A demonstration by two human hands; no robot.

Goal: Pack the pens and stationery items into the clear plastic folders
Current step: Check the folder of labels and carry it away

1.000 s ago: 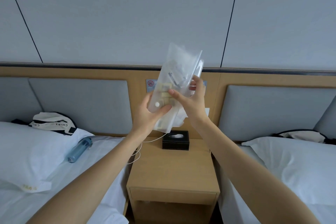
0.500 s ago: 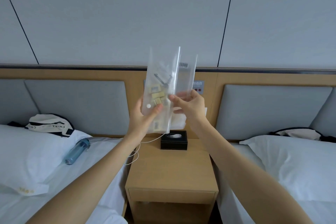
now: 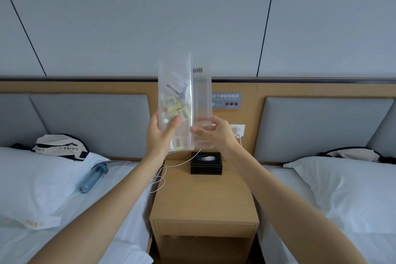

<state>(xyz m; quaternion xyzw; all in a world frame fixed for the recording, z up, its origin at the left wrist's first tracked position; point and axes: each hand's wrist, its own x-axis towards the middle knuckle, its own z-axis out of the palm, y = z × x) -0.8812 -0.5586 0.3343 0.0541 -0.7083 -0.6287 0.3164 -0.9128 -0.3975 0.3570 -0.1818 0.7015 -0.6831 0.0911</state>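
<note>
I hold up two clear plastic folders in front of the headboard. My left hand [image 3: 159,135] grips the left folder [image 3: 174,83] near its white snap button, thumb across the front. Inside it lie several small yellow stationery pieces [image 3: 174,110] and a grey clip-like item [image 3: 176,90]. My right hand [image 3: 211,134] pinches the lower part of the right folder [image 3: 202,94], which has a barcode sticker at its top and looks empty. The two folders stand upright, side by side, edges touching or overlapping.
A wooden nightstand [image 3: 203,197] stands below my hands with a black tissue box [image 3: 206,163] and a white cable [image 3: 162,176]. Beds with white pillows flank it. A blue water bottle [image 3: 92,177] and a cloth bag [image 3: 60,149] lie on the left bed.
The folders were bunched together and tilted right; now they stand upright and separated, one in each hand. My hands have drawn slightly apart.
</note>
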